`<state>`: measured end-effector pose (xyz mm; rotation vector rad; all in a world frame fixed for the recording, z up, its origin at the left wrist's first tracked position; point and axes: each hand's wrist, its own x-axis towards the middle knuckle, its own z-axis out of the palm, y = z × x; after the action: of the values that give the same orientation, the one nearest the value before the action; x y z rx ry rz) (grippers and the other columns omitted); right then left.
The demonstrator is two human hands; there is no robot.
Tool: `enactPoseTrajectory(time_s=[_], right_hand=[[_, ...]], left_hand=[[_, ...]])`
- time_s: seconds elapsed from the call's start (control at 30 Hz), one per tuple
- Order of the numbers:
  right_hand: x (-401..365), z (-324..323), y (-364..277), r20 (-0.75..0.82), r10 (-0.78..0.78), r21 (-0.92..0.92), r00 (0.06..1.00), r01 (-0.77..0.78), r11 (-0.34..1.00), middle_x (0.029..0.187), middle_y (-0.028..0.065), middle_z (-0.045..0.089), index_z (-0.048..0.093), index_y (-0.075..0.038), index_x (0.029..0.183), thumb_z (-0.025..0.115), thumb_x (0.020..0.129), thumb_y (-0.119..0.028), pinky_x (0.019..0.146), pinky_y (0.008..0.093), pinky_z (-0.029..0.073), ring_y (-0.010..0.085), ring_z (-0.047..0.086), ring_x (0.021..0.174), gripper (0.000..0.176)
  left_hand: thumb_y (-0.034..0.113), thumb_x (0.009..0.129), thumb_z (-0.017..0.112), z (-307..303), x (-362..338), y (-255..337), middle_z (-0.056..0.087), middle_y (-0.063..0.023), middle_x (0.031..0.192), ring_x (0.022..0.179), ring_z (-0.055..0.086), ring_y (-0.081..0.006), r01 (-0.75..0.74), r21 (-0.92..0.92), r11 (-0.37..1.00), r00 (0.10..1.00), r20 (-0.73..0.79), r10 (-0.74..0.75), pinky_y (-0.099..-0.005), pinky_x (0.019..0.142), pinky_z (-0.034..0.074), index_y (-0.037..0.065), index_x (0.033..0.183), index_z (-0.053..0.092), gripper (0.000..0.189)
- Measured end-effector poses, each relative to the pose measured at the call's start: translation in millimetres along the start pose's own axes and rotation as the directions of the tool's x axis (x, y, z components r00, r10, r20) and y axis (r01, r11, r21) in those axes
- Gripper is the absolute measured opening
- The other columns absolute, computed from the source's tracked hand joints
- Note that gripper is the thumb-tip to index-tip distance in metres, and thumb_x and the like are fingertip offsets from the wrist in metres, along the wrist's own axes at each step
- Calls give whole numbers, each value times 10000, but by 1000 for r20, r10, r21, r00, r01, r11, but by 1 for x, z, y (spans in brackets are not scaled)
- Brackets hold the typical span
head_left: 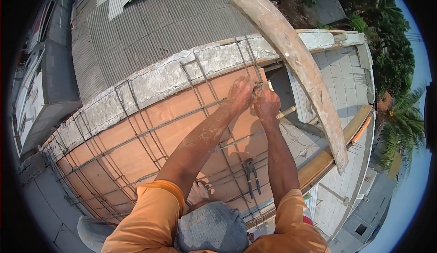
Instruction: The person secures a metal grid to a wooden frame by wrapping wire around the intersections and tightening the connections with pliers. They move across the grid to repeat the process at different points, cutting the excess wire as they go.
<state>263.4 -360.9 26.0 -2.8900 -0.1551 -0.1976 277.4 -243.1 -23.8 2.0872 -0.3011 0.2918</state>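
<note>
My left hand (240,92) and my right hand (267,101) are close together at the right end of a rebar grid (162,124). Both have their fingers closed beside the upright bars, around something thin between them that I cannot make out. The grid lies over an orange-brown plywood panel (166,109). A pair of pincers (251,179) with dark jaws and blue-and-yellow handles lies on the grid below my right forearm, apart from both hands.
A rough concrete beam (157,82) edges the plywood, with bar ends bent over it. A long, mortar-stained plank (302,62) slants across on the right, near an opening (281,85). Beyond are a corrugated roof (159,25), a wooden beam (318,166) and a block wall (339,73).
</note>
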Motion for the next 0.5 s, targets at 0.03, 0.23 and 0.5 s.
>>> enactPoseTrajectory(time_s=[0.03, 0.23, 0.5], right_hand=[[4, -1, -9, 85, 94, 23, 992, -96, 995, 770, 206, 652, 587, 1, 890, 639, 783, -143, 631, 474, 536, 402, 657, 728, 186], [1, -1, -11, 124, 280, 473, 952, -305, 827, 710, 144, 612, 625, 32, 867, 489, 875, -95, 629, 397, 468, 247, 585, 641, 186], [-19, 14, -13, 157, 294, 612, 943, -326, 720, 687, 171, 579, 588, 67, 832, 499, 888, -114, 592, 411, 445, 262, 558, 626, 210]], left_hand=[[2, 811, 614, -4, -1, 3, 608, -211, 879, 885, 594, -405, -37, -7, 999, 999, -3, 37, -488, 761, 482, 4, 1000, 581, 193], [12, 825, 616, -11, -13, -10, 634, -193, 910, 862, 617, -357, 114, -293, 949, 993, 60, -101, -450, 758, 490, -12, 1034, 623, 211], [6, 799, 590, -7, -10, -18, 633, -136, 852, 743, 616, -265, 410, -540, 735, 912, 255, -322, -398, 689, 497, -22, 936, 673, 163]])
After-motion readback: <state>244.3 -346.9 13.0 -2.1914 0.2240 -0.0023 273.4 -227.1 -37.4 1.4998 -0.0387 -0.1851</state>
